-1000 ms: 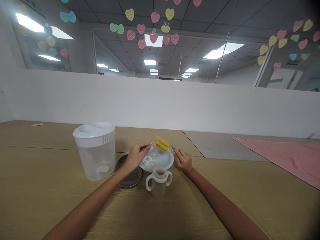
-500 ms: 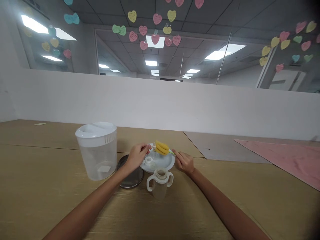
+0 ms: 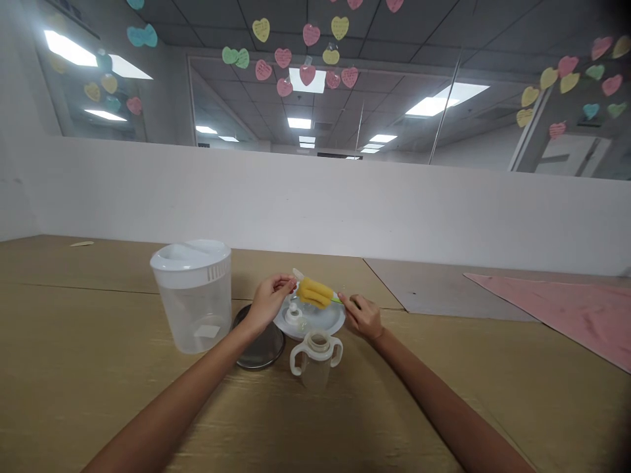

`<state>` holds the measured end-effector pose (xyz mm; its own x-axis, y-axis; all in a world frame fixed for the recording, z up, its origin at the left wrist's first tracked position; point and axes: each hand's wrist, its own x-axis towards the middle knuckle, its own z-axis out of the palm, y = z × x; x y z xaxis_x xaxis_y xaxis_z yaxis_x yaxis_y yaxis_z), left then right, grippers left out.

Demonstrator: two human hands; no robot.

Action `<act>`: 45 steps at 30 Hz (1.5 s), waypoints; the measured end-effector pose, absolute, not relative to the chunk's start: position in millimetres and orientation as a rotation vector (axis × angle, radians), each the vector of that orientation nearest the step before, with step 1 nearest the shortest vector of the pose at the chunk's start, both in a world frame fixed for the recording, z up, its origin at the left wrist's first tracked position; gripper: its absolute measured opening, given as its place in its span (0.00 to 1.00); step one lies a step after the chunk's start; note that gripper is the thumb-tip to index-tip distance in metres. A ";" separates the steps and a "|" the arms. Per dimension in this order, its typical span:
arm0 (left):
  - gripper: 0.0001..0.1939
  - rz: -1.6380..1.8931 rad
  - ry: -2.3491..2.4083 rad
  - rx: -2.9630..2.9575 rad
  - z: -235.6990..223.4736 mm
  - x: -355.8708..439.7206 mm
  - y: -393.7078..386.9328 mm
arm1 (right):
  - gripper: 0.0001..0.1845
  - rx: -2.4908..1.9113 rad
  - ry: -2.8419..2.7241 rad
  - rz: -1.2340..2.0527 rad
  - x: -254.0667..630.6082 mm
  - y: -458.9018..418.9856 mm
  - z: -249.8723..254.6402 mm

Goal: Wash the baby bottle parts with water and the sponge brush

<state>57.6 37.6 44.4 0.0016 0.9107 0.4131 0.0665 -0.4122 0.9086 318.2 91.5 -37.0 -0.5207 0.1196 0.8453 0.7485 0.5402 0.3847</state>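
Two hands over a white plate (image 3: 329, 322) on the counter (image 3: 89, 368): the right hand (image 3: 362, 316) pinches a sponge brush (image 3: 313, 293) by its green handle in a narrow grip, the left hand (image 3: 269, 303) closing on a clear bottle part (image 3: 298, 290) at the sponge's end.

Above a white plate (image 3: 323, 322), the right hand (image 3: 362, 315) pinches a yellow sponge brush (image 3: 313, 293) by its green stem, the left hand (image 3: 269, 303) just beside the sponge; a two-handled cup (image 3: 316, 361) stands at six o'clock, a plastic pitcher (image 3: 191, 295) at nine.

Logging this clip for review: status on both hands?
Left hand gripping a clear piece by the yellow sponge bottle brush. Right fingers on its green handle. White plate beneath, not blocking.
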 end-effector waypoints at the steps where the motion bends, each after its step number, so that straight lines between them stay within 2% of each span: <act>1: 0.18 1.486 1.033 1.555 45.7 57.7 36.4 | 0.19 -0.723 -1.985 -1.001 317.8 91.4 -37.9; 10: 0.19 1.476 1.003 1.500 51.0 57.5 32.1 | 0.24 -0.892 -1.837 -0.943 320.8 92.9 -38.7; 26: 0.17 1.507 1.103 1.462 56.5 53.8 28.6 | 0.20 -0.807 -1.785 -0.884 308.7 92.7 -39.8; 33: 0.14 1.527 1.169 1.520 54.1 53.7 30.9 | 0.21 -0.844 -1.863 -0.810 302.7 90.4 -37.5; 36: 0.10 1.533 1.310 1.709 55.3 48.0 31.6 | 0.23 -0.863 -1.790 -0.750 306.3 93.6 -37.4; 39: 0.05 1.427 1.554 2.126 58.3 37.0 32.3 | 0.24 -0.878 -1.741 -0.738 311.8 97.7 -39.6; 41: 0.07 1.244 1.746 2.339 59.9 28.5 33.8 | 0.25 -0.898 -1.757 -0.746 314.7 99.7 -42.4; 45: 0.07 0.957 2.014 2.339 57.7 13.6 39.3 | 0.25 -0.928 -1.790 -0.746 317.4 101.2 -47.7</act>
<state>13.6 39.3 57.7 0.0498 0.8740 0.4834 0.9269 -0.2207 0.3036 317.4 101.2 -47.7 -0.2589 0.2653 0.9288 0.8466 0.5252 0.0860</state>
